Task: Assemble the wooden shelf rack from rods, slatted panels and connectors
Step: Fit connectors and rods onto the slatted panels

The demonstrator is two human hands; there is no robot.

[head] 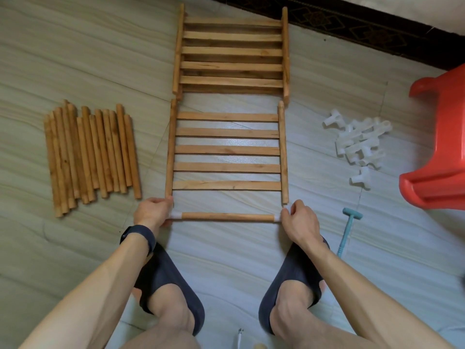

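Two hands (153, 210) (300, 220), two slippers (161, 270) (298, 269), one stool (437, 137), one mallet (348, 229).

Head-worn view, steeply down at floor (75, 59)

The left hand (152, 212) covers most of the left connector (175, 214), and the right hand (299, 221) hides part of the right connector (277, 218). At three o'clock the red stool (440, 137) runs off the edge. At six o'clock a small white object (240, 335) is cut off and too small to tell.
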